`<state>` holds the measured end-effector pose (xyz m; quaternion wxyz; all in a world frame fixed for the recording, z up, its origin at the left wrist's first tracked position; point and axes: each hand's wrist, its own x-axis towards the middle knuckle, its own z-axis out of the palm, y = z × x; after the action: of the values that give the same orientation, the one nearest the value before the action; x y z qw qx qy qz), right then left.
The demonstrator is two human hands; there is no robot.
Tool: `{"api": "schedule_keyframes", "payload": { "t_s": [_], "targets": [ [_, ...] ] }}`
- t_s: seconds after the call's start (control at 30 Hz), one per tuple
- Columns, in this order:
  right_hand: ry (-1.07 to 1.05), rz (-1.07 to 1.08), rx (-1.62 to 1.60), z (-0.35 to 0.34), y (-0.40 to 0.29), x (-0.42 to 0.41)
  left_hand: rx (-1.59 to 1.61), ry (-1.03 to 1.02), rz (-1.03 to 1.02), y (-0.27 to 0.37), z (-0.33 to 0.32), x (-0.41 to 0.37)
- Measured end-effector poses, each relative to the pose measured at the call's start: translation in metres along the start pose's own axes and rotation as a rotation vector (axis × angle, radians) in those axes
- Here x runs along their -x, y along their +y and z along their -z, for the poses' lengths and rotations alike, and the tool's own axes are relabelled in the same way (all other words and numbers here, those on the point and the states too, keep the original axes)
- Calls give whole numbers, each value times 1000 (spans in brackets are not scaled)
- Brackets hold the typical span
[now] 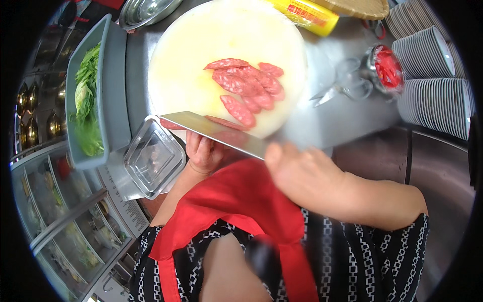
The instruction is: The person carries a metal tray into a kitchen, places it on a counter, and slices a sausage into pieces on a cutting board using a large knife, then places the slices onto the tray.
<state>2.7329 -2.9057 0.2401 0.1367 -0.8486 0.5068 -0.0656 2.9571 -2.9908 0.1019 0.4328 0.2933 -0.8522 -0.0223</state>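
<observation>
My right hand (pixel 302 170) grips the handle end of a cleaver (pixel 222 136), whose broad blade lies slanted over the near edge of a round white cutting board (pixel 181 68). Behind the blade is my left hand (pixel 203 153), its fingers bent at the sausage; the blade hides part of them. A piece of red, fat-flecked sausage (pixel 171 124) shows beyond the blade's far left end. One slice (pixel 226 122) rests right beside the blade. Several oval sausage slices (pixel 245 81) lie overlapping near the middle of the board, with a separate slice (pixel 238 110) closer to me.
Left of the board stand a grey-blue tub (pixel 119 87) of leafy greens (pixel 86 94) and a clear lidded container (pixel 154 160). To the right are scissors (pixel 339 88), a metal bowl (pixel 371 70) with red items and stacked plates (pixel 434 107). A yellow film roll (pixel 307 15) touches the board's far side.
</observation>
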Motion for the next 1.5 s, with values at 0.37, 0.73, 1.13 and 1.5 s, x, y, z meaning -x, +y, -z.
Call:
{"api": "schedule_keyframes", "payload": {
  "t_s": [0.37, 0.73, 1.13, 1.5],
  "targets": [
    [-209, -70, -42, 13, 3, -13, 46, 48, 47, 7, -6, -4],
    [248, -72, -160, -61, 11, -70, 98, 111, 0, 10, -5, -14],
    [390, -557, -970, -5, 71, 9, 47, 67, -11, 13, 1, -17],
    [197, -798, -1239, -35, 110, 62, 133, -285, 426, 5, -4, -54]
  ]
}}
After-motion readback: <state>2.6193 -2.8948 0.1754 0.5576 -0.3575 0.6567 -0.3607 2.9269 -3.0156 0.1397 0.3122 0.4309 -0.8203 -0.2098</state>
